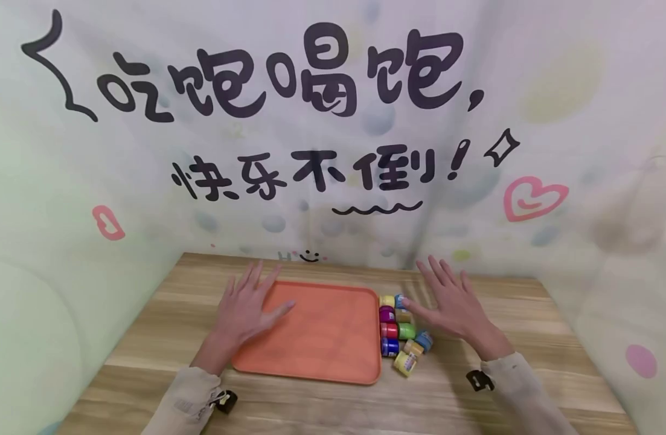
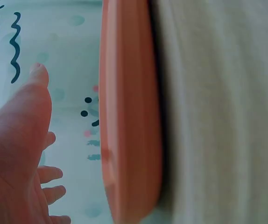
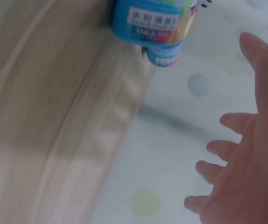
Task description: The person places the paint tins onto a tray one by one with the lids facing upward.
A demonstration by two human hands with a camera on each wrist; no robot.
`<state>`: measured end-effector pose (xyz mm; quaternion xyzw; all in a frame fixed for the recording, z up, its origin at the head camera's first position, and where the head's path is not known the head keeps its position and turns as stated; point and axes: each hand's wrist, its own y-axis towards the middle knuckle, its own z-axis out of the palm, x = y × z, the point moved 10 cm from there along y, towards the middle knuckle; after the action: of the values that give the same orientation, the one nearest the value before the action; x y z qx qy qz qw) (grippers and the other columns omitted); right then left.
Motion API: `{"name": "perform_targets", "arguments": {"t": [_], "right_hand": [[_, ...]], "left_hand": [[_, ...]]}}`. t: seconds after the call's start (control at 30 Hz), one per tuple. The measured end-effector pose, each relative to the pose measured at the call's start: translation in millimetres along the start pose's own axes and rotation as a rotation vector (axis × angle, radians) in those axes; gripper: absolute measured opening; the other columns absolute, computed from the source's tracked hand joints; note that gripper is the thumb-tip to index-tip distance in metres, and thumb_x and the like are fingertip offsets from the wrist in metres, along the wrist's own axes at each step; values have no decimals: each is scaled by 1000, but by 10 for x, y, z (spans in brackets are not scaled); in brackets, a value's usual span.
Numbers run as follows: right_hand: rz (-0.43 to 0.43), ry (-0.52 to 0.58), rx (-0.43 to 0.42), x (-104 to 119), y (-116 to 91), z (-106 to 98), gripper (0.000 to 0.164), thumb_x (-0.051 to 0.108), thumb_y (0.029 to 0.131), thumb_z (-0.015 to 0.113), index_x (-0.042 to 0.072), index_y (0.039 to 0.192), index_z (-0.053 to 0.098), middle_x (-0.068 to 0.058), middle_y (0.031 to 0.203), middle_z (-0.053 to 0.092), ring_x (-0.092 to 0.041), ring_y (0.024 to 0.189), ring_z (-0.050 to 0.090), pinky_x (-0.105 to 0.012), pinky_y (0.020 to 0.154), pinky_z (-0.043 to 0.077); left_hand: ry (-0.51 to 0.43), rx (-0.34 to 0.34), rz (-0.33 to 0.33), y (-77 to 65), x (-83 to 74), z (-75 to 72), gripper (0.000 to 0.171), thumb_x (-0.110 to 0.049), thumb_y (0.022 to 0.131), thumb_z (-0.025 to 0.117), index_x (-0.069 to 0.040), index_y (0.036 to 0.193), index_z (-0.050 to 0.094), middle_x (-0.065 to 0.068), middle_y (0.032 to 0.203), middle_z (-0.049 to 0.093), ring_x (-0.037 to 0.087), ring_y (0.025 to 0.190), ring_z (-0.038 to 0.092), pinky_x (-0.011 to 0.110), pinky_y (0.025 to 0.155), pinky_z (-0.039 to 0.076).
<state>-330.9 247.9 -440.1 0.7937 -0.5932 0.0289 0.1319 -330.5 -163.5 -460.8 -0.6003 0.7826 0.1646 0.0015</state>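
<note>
Lying with its long axis left to right, an orange rectangular tray (image 1: 322, 338) with a raised rim sits on the wood-grained desk (image 1: 159, 338) in the head view. Small, cylindrical, many-coloured paint jars (image 1: 406, 331) lie bunched just beside its right edge, roughly two abreast, the bunch stretching away from the person. They lie to the left of the right hand (image 1: 454, 305), clearly the nearer of the two; its fingers are spread and grip nothing, and its thumb overlaps the far end of the bunch. The left hand (image 1: 246, 311) is over the tray's left end, fingers likewise apart, with most of the tray's length and its right rim between it and the jars. Behind rises a pale wall sheet (image 1: 311, 235) with black lettering.

In the left wrist view, seen sideways, a gap shows between the left hand and the tray's rim; the hand holds nothing.

In the right wrist view, a blue jar with a white label (image 3: 148, 21) shows largest, well apart from the right hand's parted fingers, with nothing standing between them.
</note>
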Motion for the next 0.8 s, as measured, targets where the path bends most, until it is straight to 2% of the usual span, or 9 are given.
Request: {"name": "perform_targets", "arguments": {"t": [0.2, 0.4, 0.6, 0.8], "right_hand": [[-22, 17, 10, 85, 19, 33, 97, 70, 99, 59, 15, 173, 28, -18, 179, 24, -47, 165, 23, -70, 131, 17], [-47, 29, 8, 146, 32, 73, 95, 62, 100, 64, 16, 173, 26, -18, 178, 28, -46, 163, 29, -67, 130, 22], [-61, 45, 30, 196, 50, 127, 90, 56, 101, 69, 18, 172, 30, -19, 176, 33, -48, 158, 39, -70, 123, 35], [-64, 81, 59, 239, 73, 175, 82, 48, 101, 72, 17, 169, 37, -20, 172, 39, -48, 154, 45, -71, 116, 43]], "left_hand": [[-59, -2, -27, -37, 56, 35, 90, -78, 99, 51, -27, 171, 34, 21, 177, 28, 47, 162, 31, 70, 127, 30], [-140, 25, -107, -97, 168, 133, 91, -80, 99, 49, -25, 170, 36, 20, 177, 30, 50, 156, 40, 74, 112, 45], [-204, 10, -123, -142, 189, 141, 88, -72, 103, 52, -10, 165, 45, 22, 170, 42, 49, 152, 46, 70, 115, 45], [-235, 10, -145, -154, 210, 142, 84, -66, 106, 52, -3, 162, 46, 25, 160, 54, 47, 147, 54, 64, 117, 46]]}}
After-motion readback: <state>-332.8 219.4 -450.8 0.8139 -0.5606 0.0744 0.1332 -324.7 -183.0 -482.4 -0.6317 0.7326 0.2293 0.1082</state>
